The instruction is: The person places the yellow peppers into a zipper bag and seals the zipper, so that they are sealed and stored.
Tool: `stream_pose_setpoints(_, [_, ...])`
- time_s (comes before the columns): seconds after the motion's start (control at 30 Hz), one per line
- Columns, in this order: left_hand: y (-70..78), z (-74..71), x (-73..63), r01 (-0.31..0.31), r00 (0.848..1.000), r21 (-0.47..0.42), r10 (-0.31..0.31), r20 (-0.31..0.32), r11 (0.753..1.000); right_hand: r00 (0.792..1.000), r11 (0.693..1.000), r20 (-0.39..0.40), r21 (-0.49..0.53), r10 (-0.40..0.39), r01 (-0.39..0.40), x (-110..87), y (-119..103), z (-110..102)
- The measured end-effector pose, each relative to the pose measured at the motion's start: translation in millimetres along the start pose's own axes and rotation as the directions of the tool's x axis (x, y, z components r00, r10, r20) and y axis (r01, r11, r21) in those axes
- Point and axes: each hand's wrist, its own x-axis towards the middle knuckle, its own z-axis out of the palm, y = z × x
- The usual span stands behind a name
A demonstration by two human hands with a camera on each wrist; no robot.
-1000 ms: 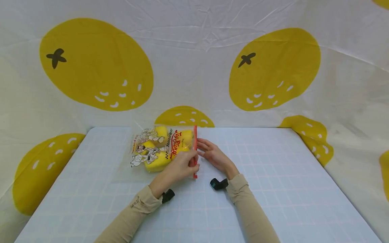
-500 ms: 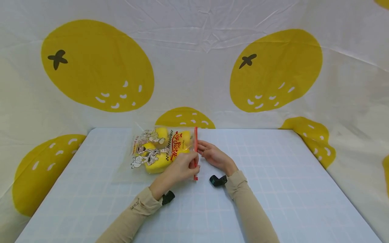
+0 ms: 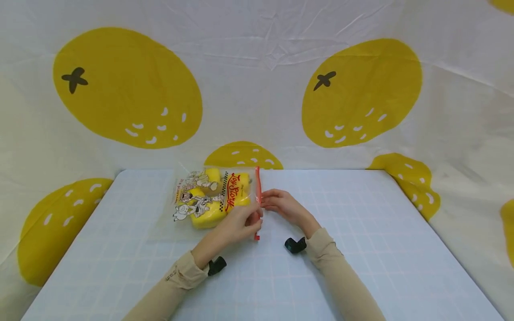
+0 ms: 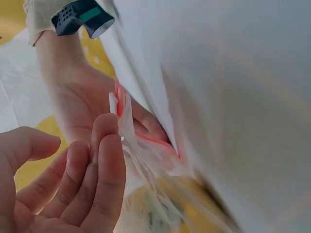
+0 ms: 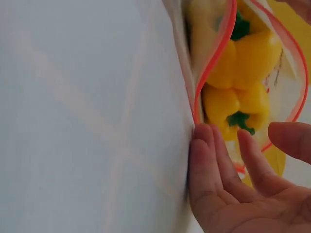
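A clear zip bag [image 3: 232, 191] with red lettering and cartoon print lies on the table, its red-edged mouth facing right. Several yellow bell peppers are inside; in the right wrist view one pepper [image 5: 235, 102] shows its green stem close to the parted mouth. My left hand [image 3: 237, 223] reaches over the bag's near right corner. Its fingers [image 4: 109, 170] lie loosely bent beside the bag's lip, thumb apart from them. My right hand [image 3: 287, 207] is at the red edge [image 5: 291, 48], fingers extended with their tips at the lower lip, thumb held away.
The table [image 3: 373, 249] has a pale checked cloth. Behind it hangs a white curtain [image 3: 249, 89] with large yellow fruit prints. Black wrist cameras, one by the left cuff [image 3: 217, 266] and one by the right cuff [image 3: 295, 245], sit close over the table.
My right hand has shifted slightly toward me and right along the red edge. My left wrist has drawn slightly left and its thumb stands farther from the fingers. The bag stays in place.
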Motion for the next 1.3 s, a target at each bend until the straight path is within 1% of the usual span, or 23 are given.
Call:
stream_pose_setpoints(0.1, [-2.7, -2.2, -14.6, 0.047, 0.998, -0.078, -0.044, 0.037, 0.996, 0.998, 0.986, 0.052, -0.163, 0.035, -0.026, -16.0, -8, 3])
stream_pose_setpoints(0.17, [-4.1, -3.3, -25.9, 0.114, 0.992, -0.157, -0.104, 0.071, 0.981, 0.995, 0.967, 0.074, -0.251, 0.066, -0.046, -27.3, -12, 7])
stream_pose_setpoints(0.2, [-4.6, -3.7, -31.3, 0.153, 0.987, -0.199, -0.138, 0.088, 0.968, 0.993, 0.960, 0.083, -0.275, 0.082, -0.057, -32.0, -13, 10])
stream_pose_setpoints(0.23, [-4.9, -3.6, -36.6, 0.203, 0.977, -0.249, -0.181, 0.109, 0.947, 0.991, 0.952, 0.088, -0.296, 0.104, -0.074, -36.6, -14, 12])
stream_pose_setpoints(0.3, [-5.4, -1.9, -45.5, 0.303, 0.953, -0.351, -0.268, 0.144, 0.886, 0.986, 0.943, 0.096, -0.317, 0.137, -0.100, -44.2, -13, 18])
stream_pose_setpoints(0.37, [-5.1, 1.6, -52.2, 0.381, 0.924, -0.444, -0.338, 0.177, 0.811, 0.980, 0.939, 0.110, -0.322, 0.165, -0.122, -49.8, -11, 24])
stream_pose_setpoints(0.43, [-4.2, 6.8, -56.9, 0.444, 0.894, -0.536, -0.389, 0.220, 0.718, 0.974, 0.940, 0.131, -0.313, 0.183, -0.135, -53.3, -9, 29])
stream_pose_setpoints(0.47, [-3.5, 10.0, -59.0, 0.467, 0.881, -0.581, -0.407, 0.243, 0.666, 0.972, 0.943, 0.141, -0.303, 0.185, -0.136, -54.3, -7, 32])
stream_pose_setpoints(0.5, [-2.8, 13.3, -60.8, 0.490, 0.866, -0.627, -0.420, 0.270, 0.606, 0.970, 0.946, 0.150, -0.294, 0.189, -0.139, -54.6, -6, 35])
stream_pose_setpoints(0.57, [-1.7, 20.5, -63.1, 0.510, 0.844, -0.721, -0.434, 0.315, 0.468, 0.969, 0.950, 0.154, -0.274, 0.195, -0.148, -54.2, -3, 40])
stream_pose_setpoints(0.6, [-1.4, 24.4, -63.6, 0.505, 0.839, -0.762, -0.436, 0.324, 0.405, 0.970, 0.953, 0.149, -0.265, 0.191, -0.147, -53.9, -2, 42])
stream_pose_setpoints(0.63, [-1.4, 28.3, -63.5, 0.490, 0.839, -0.798, -0.439, 0.323, 0.350, 0.973, 0.955, 0.136, -0.257, 0.189, -0.149, -53.6, -2, 44])
stream_pose_setpoints(0.67, [-1.3, 32.0, -63.3, 0.469, 0.840, -0.829, -0.444, 0.313, 0.304, 0.975, 0.956, 0.121, -0.253, 0.185, -0.150, -53.4, -1, 46])
stream_pose_setpoints(0.7, [-1.6, 35.3, -62.4, 0.443, 0.843, -0.853, -0.451, 0.293, 0.275, 0.978, 0.957, 0.104, -0.248, 0.181, -0.151, -53.2, -1, 48])
stream_pose_setpoints(0.73, [-1.9, 38.6, -60.9, 0.412, 0.848, -0.872, -0.461, 0.261, 0.263, 0.980, 0.958, 0.088, -0.244, 0.176, -0.150, -53.1, -1, 49])
stream_pose_setpoints(0.8, [-2.4, 43.9, -57.0, 0.354, 0.849, -0.893, -0.495, 0.182, 0.278, 0.984, 0.962, 0.062, -0.230, 0.166, -0.148, -53.2, 0, 51])
stream_pose_setpoints(0.83, [-2.7, 46.0, -54.8, 0.328, 0.848, -0.896, -0.510, 0.141, 0.298, 0.985, 0.964, 0.050, -0.217, 0.167, -0.152, -52.8, 0, 52])
stream_pose_setpoints(0.93, [-3.8, 51.4, -48.0, 0.272, 0.839, -0.884, -0.544, 0.024, 0.380, 0.983, 0.970, 0.031, -0.169, 0.180, -0.173, -52.1, -1, 54])
stream_pose_setpoints(1.0, [-5.0, 54.8, -44.3, 0.236, 0.835, -0.872, -0.549, -0.044, 0.429, 0.981, 0.973, 0.024, -0.139, 0.192, -0.187, -51.5, -1, 55])
stream_pose_setpoints(1.07, [-6.6, 57.6, -42.2, 0.209, 0.827, -0.859, -0.554, -0.099, 0.466, 0.979, 0.973, 0.020, -0.120, 0.202, -0.198, -51.5, -2, 57])
stream_pose_setpoints(1.2, [-10.3, 61.9, -41.1, 0.175, 0.809, -0.847, -0.564, -0.167, 0.502, 0.980, 0.973, 0.014, -0.125, 0.198, -0.195, -52.6, -2, 58])
stream_pose_setpoints(1.27, [-10.9, 62.9, -41.2, 0.178, 0.804, -0.839, -0.567, -0.177, 0.514, 0.982, 0.973, 0.013, -0.135, 0.191, -0.187, -53.4, -2, 58])
stream_pose_setpoints(1.3, [-10.9, 63.4, -41.0, 0.177, 0.805, -0.837, -0.565, -0.180, 0.518, 0.982, 0.973, 0.012, -0.141, 0.188, -0.184, -53.6, -1, 58])
